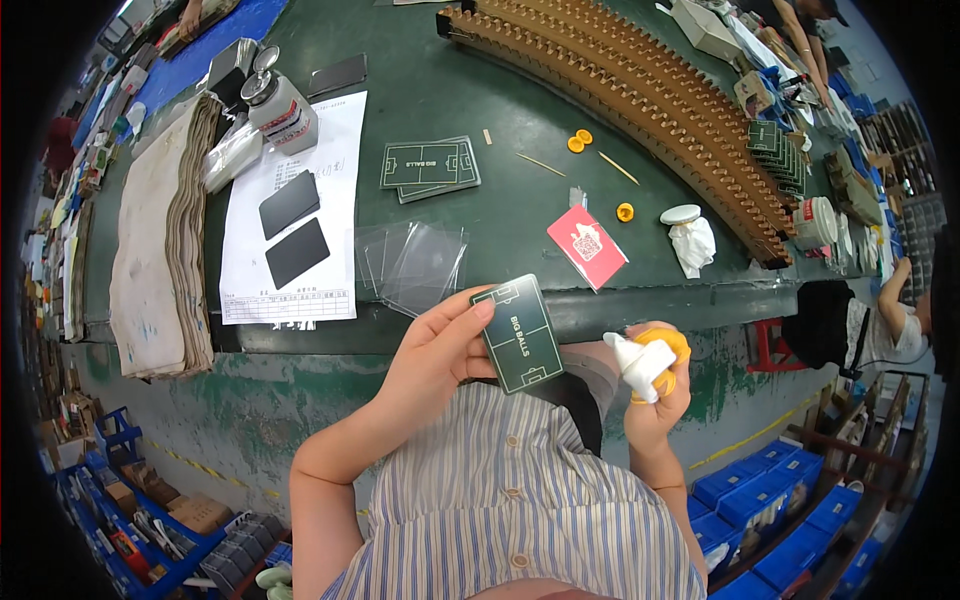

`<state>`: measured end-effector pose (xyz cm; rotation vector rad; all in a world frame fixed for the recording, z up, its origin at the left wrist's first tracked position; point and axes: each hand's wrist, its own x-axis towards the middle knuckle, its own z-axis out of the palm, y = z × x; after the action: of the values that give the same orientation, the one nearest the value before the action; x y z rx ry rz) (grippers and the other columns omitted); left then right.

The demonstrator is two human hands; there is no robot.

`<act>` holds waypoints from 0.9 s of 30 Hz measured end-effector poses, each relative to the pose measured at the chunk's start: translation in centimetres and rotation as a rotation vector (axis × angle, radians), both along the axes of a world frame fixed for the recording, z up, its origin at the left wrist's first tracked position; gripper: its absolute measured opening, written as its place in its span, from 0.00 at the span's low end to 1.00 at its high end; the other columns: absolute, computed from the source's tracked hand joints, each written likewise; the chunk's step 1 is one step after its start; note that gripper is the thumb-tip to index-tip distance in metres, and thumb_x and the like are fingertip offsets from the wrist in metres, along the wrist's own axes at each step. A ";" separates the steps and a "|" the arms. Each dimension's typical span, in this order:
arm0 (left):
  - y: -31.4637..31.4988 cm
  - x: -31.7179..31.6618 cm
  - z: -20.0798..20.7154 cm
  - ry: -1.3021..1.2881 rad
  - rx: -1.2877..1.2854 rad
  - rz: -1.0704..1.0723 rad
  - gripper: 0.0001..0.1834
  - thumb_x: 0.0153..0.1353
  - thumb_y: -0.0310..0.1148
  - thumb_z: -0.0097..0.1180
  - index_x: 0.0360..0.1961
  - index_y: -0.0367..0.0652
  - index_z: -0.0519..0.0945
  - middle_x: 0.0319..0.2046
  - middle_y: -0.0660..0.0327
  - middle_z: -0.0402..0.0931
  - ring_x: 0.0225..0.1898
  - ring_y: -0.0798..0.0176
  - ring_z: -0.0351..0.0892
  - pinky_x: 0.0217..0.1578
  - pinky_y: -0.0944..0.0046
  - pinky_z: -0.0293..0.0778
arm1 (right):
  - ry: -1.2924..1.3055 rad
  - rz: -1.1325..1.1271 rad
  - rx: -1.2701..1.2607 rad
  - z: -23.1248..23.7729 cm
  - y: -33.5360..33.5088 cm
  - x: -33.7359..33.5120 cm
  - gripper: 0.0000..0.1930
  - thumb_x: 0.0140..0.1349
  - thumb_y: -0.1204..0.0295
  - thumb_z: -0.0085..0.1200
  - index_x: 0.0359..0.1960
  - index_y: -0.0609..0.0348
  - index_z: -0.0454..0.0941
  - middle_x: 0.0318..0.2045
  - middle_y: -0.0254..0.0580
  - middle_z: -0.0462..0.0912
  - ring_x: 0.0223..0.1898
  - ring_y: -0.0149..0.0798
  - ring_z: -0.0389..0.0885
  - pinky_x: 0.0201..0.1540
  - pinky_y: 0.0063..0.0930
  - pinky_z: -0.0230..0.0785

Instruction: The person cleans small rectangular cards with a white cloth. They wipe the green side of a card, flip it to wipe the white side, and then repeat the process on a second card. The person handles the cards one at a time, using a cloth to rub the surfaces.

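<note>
My left hand grips a dark green card with white pitch markings, thumb on its face and fingers behind. The card is tilted, just off the table's near edge. To its right my right hand is closed around a bunched white cloth; yellow finger cots cover some of its fingertips. Beyond the left hand lie several clear plastic sleeves and a small stack of similar green cards. A pink-red card with a white print lies past the green card.
Long brown slotted racks cross the far right. A white cloth-wrapped bundle, loose yellow finger cots and thin wooden sticks lie nearer. At left are a metal-topped bottle, dark cards on a paper sheet, and stacked worn boards.
</note>
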<state>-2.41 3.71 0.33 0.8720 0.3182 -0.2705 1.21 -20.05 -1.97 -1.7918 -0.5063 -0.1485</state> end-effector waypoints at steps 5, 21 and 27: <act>0.0 0.4 -0.2 0.042 -0.132 -0.096 0.25 0.69 0.40 0.33 0.58 0.31 0.63 0.50 0.47 0.73 0.49 0.53 0.78 0.46 0.59 0.78 | 0.125 -0.029 0.204 -1.7 -0.4 -0.5 0.16 0.65 0.71 0.49 0.50 0.69 0.70 0.46 0.44 0.76 0.47 0.34 0.74 0.53 0.28 0.64; -0.9 0.1 -0.2 -0.042 0.121 -0.264 0.27 0.55 0.18 0.55 0.55 0.38 0.61 0.51 0.53 0.72 0.49 0.66 0.75 0.48 0.67 0.73 | 0.385 -0.057 0.501 -2.7 -0.2 -0.3 0.16 0.60 0.78 0.53 0.51 0.66 0.73 0.49 0.42 0.77 0.50 0.35 0.75 0.54 0.29 0.66; -1.0 0.3 0.4 -0.068 0.146 -0.266 0.24 0.58 0.21 0.55 0.55 0.38 0.63 0.47 0.59 0.74 0.45 0.71 0.76 0.46 0.71 0.72 | 0.475 -0.062 0.554 -2.6 0.1 -0.2 0.17 0.61 0.75 0.52 0.51 0.66 0.71 0.46 0.43 0.77 0.47 0.38 0.77 0.51 0.31 0.68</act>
<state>-2.07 2.71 0.74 1.0664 0.1591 -0.4673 0.97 -19.90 -4.52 -1.2392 -0.0525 0.0907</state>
